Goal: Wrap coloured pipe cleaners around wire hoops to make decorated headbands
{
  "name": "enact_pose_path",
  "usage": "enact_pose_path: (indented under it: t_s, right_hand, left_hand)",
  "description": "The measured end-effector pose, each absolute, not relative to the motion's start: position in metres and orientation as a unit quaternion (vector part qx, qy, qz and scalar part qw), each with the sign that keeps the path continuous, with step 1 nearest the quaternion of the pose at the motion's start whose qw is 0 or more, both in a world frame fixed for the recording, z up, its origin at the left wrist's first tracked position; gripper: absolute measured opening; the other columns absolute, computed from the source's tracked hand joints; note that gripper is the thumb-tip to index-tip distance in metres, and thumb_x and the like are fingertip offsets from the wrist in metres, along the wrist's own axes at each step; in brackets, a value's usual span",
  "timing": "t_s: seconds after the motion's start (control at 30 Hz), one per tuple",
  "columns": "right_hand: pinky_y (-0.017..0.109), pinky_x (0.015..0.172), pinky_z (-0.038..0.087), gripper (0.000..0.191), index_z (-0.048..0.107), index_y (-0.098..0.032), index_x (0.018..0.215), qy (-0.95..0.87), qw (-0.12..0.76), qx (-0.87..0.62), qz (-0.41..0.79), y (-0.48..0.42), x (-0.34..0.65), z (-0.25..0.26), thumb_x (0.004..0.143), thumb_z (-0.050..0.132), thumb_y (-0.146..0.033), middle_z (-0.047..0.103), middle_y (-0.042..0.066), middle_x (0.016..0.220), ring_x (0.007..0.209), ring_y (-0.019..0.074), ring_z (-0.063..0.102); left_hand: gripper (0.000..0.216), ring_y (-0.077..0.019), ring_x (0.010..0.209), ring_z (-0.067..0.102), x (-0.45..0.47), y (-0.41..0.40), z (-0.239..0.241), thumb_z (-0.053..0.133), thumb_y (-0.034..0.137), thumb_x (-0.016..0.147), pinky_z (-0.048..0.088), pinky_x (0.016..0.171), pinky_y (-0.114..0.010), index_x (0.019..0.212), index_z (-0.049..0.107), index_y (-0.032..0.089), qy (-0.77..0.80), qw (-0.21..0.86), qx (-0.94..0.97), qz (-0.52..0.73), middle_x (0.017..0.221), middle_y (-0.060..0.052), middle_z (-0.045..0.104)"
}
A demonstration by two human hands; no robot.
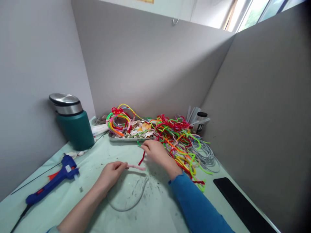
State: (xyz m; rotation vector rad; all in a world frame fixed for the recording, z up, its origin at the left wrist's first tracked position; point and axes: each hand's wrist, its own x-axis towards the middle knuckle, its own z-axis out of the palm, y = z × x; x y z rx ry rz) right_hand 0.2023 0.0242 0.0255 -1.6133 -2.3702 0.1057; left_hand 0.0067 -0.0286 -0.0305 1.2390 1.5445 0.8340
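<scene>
My left hand (pixel 111 176) is closed in a pinch, and a short pink fuzzy length of pipe cleaner (pixel 136 167) sticks out to the right of its fingertips. Under that hand, a thin grey cord (pixel 126 210) curves over the cloth; whether it joins the pink piece is hidden. My right hand (pixel 155 150) is closed near the front edge of a metal tray (pixel 131 139). A red pipe cleaner (pixel 142 159) hangs below its fingers, and a small green end (pixel 138 143) shows at their left.
Colourful pipe cleaners (pixel 175 127) lie heaped right of the tray, beside coiled grey cord (pixel 205 153). Wrapped hoops (pixel 119 121) rest on the tray's flat pieces. A blue glue gun (pixel 54 181) and green flask (pixel 74 129) stand left; a black slab (pixel 239 204) lies right.
</scene>
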Motion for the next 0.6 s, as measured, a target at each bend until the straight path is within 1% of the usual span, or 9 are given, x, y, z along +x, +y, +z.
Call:
enact_pose_path:
  t_s: [0.07, 0.13, 0.2, 0.27, 0.3, 0.37, 0.43, 0.53, 0.6]
  right_hand:
    - [0.026, 0.072, 0.038, 0.025, 0.065, -0.017, 0.094, -0.78, 0.14, -0.61, 0.005, 0.032, 0.214, 0.021, 0.089, 0.044, -0.03, 0.066, 0.009, 0.095, 0.09, 0.0194, 0.058]
    - [0.031, 0.074, 0.038, 0.024, 0.066, -0.012, 0.091, -0.752, 0.145, -0.643, -0.017, 0.038, 0.221, 0.012, 0.087, 0.045, -0.024, 0.064, 0.015, 0.096, 0.092, 0.0243, 0.056]
    - [0.034, 0.076, 0.038, 0.022, 0.065, -0.01, 0.091, -0.737, 0.152, -0.658, -0.031, 0.043, 0.224, 0.001, 0.085, 0.046, -0.019, 0.063, 0.017, 0.097, 0.095, 0.0276, 0.054]
    - [0.035, 0.077, 0.038, 0.021, 0.065, -0.011, 0.091, -0.728, 0.161, -0.665, -0.036, 0.046, 0.225, -0.01, 0.082, 0.047, -0.013, 0.062, 0.017, 0.098, 0.097, 0.0285, 0.052]
    - [0.035, 0.077, 0.038, 0.021, 0.065, -0.011, 0.09, -0.725, 0.166, -0.668, -0.034, 0.048, 0.225, -0.014, 0.081, 0.046, -0.01, 0.062, 0.017, 0.097, 0.097, 0.0283, 0.052]
    - [0.035, 0.078, 0.038, 0.022, 0.064, -0.012, 0.089, -0.717, 0.18, -0.673, -0.025, 0.05, 0.224, -0.022, 0.079, 0.046, -0.006, 0.062, 0.016, 0.096, 0.096, 0.0274, 0.052]
    - [0.035, 0.079, 0.037, 0.023, 0.064, -0.013, 0.09, -0.708, 0.203, -0.676, -0.009, 0.052, 0.224, -0.027, 0.078, 0.045, -0.004, 0.062, 0.016, 0.096, 0.097, 0.0265, 0.052]
    - [0.033, 0.077, 0.037, 0.018, 0.063, -0.015, 0.086, -0.693, 0.251, -0.675, 0.033, 0.054, 0.227, -0.028, 0.077, 0.05, -0.008, 0.064, 0.014, 0.092, 0.093, 0.025, 0.054]
    - [0.031, 0.072, 0.038, 0.009, 0.062, -0.016, 0.078, -0.68, 0.293, -0.668, 0.076, 0.057, 0.233, -0.025, 0.075, 0.054, -0.014, 0.065, 0.01, 0.083, 0.084, 0.0227, 0.056]
  left_hand:
    - [0.043, -0.0065, 0.032, 0.024, 0.01, -0.027, -0.027, 0.058, 0.054, 0.066, 0.009, 0.037, -0.021, 0.072, 0.068, 0.013, 0.643, 0.461, 0.52, 0.321, 0.038, 0.009, 0.03]
    - [0.041, -0.0068, 0.032, 0.023, 0.015, -0.027, -0.022, 0.059, 0.052, 0.065, 0.01, 0.037, -0.021, 0.07, 0.068, 0.013, 0.642, 0.46, 0.531, 0.308, 0.037, 0.009, 0.028]
    - [0.041, -0.007, 0.032, 0.022, 0.018, -0.028, -0.018, 0.059, 0.052, 0.065, 0.011, 0.038, -0.022, 0.071, 0.069, 0.013, 0.625, 0.469, 0.546, 0.302, 0.037, 0.009, 0.026]
    - [0.042, -0.0076, 0.033, 0.023, 0.02, -0.031, -0.017, 0.057, 0.052, 0.067, 0.013, 0.038, -0.022, 0.074, 0.069, 0.013, 0.605, 0.47, 0.567, 0.302, 0.038, 0.009, 0.028]
    - [0.042, -0.0081, 0.034, 0.025, 0.021, -0.032, -0.017, 0.055, 0.053, 0.069, 0.015, 0.038, -0.022, 0.074, 0.069, 0.013, 0.597, 0.464, 0.58, 0.304, 0.039, 0.008, 0.031]
    - [0.041, -0.01, 0.039, 0.033, 0.02, -0.035, -0.02, 0.052, 0.052, 0.072, 0.021, 0.041, -0.022, 0.072, 0.068, 0.014, 0.585, 0.434, 0.614, 0.304, 0.042, 0.005, 0.041]
    - [0.04, -0.0134, 0.049, 0.045, 0.018, -0.036, -0.022, 0.049, 0.049, 0.075, 0.029, 0.047, -0.022, 0.07, 0.068, 0.015, 0.568, 0.394, 0.659, 0.296, 0.051, 0.001, 0.054]
    - [0.038, -0.0177, 0.064, 0.054, 0.018, -0.038, -0.021, 0.044, 0.044, 0.08, 0.034, 0.057, -0.023, 0.072, 0.069, 0.016, 0.553, 0.341, 0.715, 0.258, 0.064, -0.002, 0.064]
    - [0.038, -0.0182, 0.066, 0.057, 0.018, -0.039, -0.018, 0.042, 0.041, 0.081, 0.035, 0.059, -0.024, 0.073, 0.07, 0.017, 0.554, 0.32, 0.734, 0.226, 0.066, -0.002, 0.066]
